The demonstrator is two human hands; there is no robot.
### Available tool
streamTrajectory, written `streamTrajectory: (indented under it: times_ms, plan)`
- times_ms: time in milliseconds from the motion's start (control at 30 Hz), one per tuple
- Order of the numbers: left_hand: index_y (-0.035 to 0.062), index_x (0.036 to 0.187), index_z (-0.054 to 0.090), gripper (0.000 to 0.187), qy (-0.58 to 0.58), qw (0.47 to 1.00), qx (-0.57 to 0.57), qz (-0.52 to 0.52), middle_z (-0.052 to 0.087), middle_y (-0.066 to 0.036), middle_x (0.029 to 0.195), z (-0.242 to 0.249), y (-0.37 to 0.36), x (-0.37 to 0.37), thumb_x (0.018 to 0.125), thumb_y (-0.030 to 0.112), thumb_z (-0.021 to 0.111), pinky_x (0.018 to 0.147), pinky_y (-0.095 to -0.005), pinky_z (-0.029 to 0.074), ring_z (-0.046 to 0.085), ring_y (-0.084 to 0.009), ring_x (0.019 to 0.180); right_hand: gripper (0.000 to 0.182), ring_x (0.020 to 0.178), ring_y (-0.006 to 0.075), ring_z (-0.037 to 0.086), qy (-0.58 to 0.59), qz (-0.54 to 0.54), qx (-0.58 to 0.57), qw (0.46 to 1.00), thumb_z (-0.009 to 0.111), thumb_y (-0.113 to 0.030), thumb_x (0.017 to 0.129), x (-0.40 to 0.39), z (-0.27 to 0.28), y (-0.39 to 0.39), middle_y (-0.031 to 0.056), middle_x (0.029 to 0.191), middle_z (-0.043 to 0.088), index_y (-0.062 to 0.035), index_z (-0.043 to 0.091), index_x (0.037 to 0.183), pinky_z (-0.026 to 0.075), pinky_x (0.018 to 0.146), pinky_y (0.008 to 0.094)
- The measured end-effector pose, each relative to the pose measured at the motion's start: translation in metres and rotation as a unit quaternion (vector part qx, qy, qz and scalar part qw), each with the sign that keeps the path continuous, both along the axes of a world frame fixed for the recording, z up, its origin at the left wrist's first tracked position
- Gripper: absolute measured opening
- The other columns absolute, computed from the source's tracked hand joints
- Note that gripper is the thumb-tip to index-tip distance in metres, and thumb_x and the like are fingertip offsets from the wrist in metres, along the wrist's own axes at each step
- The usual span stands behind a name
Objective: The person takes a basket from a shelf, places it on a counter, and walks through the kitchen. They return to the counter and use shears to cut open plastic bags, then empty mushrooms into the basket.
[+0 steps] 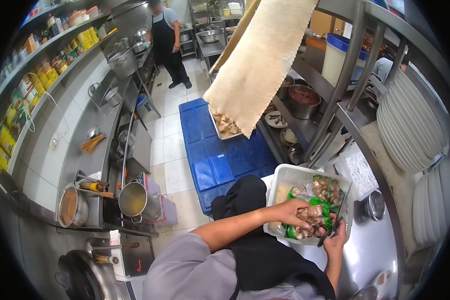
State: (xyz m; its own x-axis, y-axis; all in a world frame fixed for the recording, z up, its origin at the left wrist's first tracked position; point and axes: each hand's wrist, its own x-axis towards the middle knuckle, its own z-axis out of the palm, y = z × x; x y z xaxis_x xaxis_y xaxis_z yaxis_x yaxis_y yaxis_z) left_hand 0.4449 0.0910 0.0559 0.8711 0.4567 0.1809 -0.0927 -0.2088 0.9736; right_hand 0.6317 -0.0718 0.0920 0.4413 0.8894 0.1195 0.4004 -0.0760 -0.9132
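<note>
A white perforated plastic basket (272,220) stands in front of me on the right, holding several clear packs with green print and brown pieces that look like mushrooms. My left hand (291,212) reaches into it from the left, fingers closed on one pack of mushrooms (311,215). Another pack (327,188) lies behind it. At the basket's right edge, my right hand (336,238) grips black-handled scissors (332,229), their blades pointing up over the packs. Part of the grip is hidden by the fingers.
The basket rests on a metal counter (355,255); stacked white plates (402,120) stand right. A blue lidded chest (200,145) with a tray of cut pieces (225,126) is ahead. A pale sheet (265,65) hangs overhead. Another person (164,40) stands at the back left.
</note>
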Motion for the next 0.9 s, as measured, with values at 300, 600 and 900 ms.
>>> streamTrajectory:
  times_ms: [300,600,900]
  plan:
    - [-0.0002,0.114,0.062,0.046,0.029,0.993,0.082,0.084,0.065,-0.011,0.112,0.007,0.031,-0.019,0.081,0.028,0.079,0.094,-0.0333,0.045,0.058,-0.0175,0.108,0.045,0.098,0.0224,0.06,0.103,-0.101,-0.023,0.989,0.08,-0.01,0.077,0.019,-0.036,0.049,0.0151,0.106,0.065,0.0047,0.058,0.114,0.048,0.086,0.0349]
    - [-0.0027,0.114,0.063,0.034,0.137,0.981,-0.134,-0.018,0.068,-0.003,0.099,-0.005,0.039,-0.043,0.088,0.017,0.072,0.08,-0.025,0.048,0.059,-0.0068,0.09,0.034,0.085,0.0102,0.059,0.329,-0.069,0.032,0.941,0.075,-0.002,0.08,0.012,-0.058,0.055,0.0045,0.096,0.064,0.0028,0.058,0.109,0.047,0.074,0.0261]
    - [-0.0005,0.119,0.061,0.03,-0.002,0.94,-0.292,0.178,0.067,-0.004,0.105,-0.017,0.025,-0.031,0.093,0.014,0.064,0.084,-0.028,0.048,0.061,-0.0109,0.093,0.031,0.089,0.0137,0.062,0.437,-0.103,0.1,0.888,0.07,0.001,0.083,-0.002,-0.043,0.056,0.0066,0.1,0.066,0.0026,0.059,0.112,0.05,0.078,0.0278]
